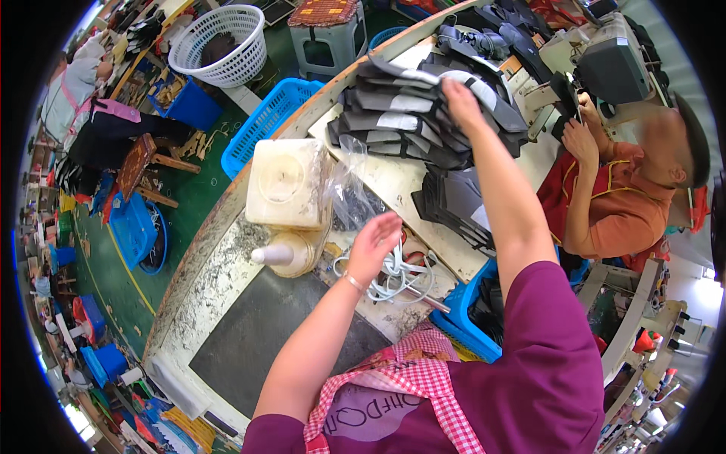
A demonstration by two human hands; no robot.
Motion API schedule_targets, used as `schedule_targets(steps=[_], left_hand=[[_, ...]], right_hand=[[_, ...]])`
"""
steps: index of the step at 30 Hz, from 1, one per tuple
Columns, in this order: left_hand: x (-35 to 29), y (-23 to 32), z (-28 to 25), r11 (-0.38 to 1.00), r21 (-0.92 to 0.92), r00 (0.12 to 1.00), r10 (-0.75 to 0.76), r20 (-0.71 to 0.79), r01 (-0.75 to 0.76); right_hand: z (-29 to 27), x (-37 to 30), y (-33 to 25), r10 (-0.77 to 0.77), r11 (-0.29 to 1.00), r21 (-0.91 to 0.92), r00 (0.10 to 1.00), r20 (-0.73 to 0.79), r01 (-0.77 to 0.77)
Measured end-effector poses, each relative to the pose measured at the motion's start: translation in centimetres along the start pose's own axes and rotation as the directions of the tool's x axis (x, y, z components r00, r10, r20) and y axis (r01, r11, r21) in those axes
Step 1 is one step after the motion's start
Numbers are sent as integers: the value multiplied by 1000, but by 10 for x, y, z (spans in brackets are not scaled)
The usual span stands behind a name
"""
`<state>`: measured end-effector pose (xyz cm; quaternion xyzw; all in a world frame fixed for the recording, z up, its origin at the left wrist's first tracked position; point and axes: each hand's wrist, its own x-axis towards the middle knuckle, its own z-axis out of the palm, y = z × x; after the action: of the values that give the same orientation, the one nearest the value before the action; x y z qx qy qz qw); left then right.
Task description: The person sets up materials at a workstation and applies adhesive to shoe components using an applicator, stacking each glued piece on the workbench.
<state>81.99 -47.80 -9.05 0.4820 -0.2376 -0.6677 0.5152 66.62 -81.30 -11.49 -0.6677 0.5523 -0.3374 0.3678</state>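
Observation:
A large pile of dark grey and white shoe upper pieces (397,121) lies overlapped on the far part of the white worktable. My right hand (461,104) reaches across to the pile, its fingers closed at the edge of one grey piece. Part of those fingertips is hidden among the pieces. Closer to me, a smaller stack of dark grey pieces (452,200) lies at the table's right edge. My left hand (376,244) hovers over a bundle of white cord (404,276), fingers stretched out and nothing in them. A clear plastic bag (354,178) is just beyond it.
A stained white plastic container (283,181) and a white spool-like part (283,253) stand left of my left hand. A black mat (280,325) covers the near table. Blue crates (268,125) flank the table. At right, a co-worker (624,197) sits by a sewing machine (563,94).

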Motion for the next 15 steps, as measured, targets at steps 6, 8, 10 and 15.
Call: schedule_targets(steps=[6,8,10,15], left_hand=[[112,3,4,881,-469,963,-176,-206,60],[132,2,12,844,-532,964,-189,-184,64],[145,1,26,742,-669,954,-230,-191,46],[149,4,32,726,-687,946,-199,-257,-33]], right_hand=[[32,-23,-28,-191,981,-7,968,163,195],[25,-16,-18,-43,999,3,979,199,44],[19,-10,-4,110,982,108,939,327,-153],[-2,-14,-32,-85,996,22,874,478,85]])
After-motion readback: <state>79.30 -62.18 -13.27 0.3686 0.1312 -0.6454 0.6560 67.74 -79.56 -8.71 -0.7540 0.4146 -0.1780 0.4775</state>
